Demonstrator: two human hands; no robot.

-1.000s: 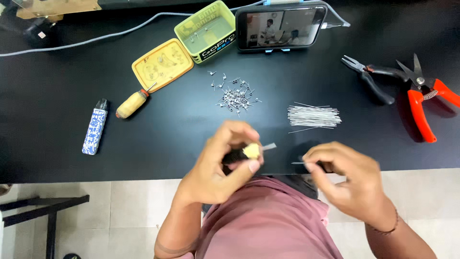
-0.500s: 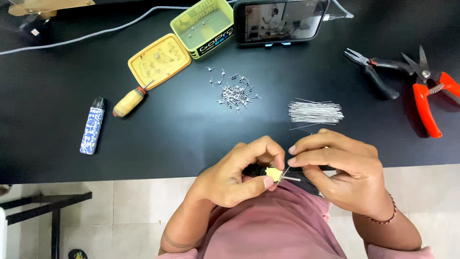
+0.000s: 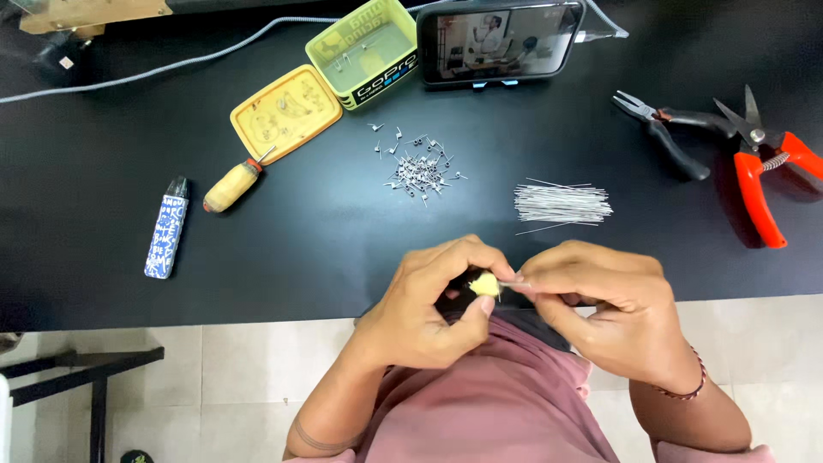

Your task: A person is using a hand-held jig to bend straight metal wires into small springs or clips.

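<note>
- The left hand (image 3: 429,309) is curled at the near edge of the black table (image 3: 283,249), its fingers (image 3: 467,257) closed around a small tool with a pale yellow tip (image 3: 484,285) and a dark body; only the tip and a bit of the dark part show between thumb and fingers.
- The right hand (image 3: 609,300) sits just beside it, fingers pinched shut on a thin metal pin (image 3: 513,283) whose end meets the yellow tip. A dark beaded bracelet (image 3: 686,390) circles that wrist.
- Both hands hover over the table edge, above the person's pink shirt (image 3: 489,403).
- Just beyond the right hand lies a bundle of straight wire pins (image 3: 561,204), laid roughly side by side.
- To the left of that bundle, a loose heap of small bent wire pieces (image 3: 416,170) is scattered on the table.
- Further left lie a wooden-handled awl (image 3: 230,186) and, near it, a blue-and-white patterned lighter (image 3: 166,230).
- At the far right rest black-handled pliers (image 3: 664,135) and, beside them, red-handled snips (image 3: 759,171).
- Farther back stands an open yellow-green tin (image 3: 364,53) with a few wire pieces inside; its yellow lid (image 3: 285,111) lies just beside it.
- A phone (image 3: 500,41) stands propped on its side at the back, screen lit.
- A grey cable (image 3: 171,62) runs along the far left of the table.
</note>
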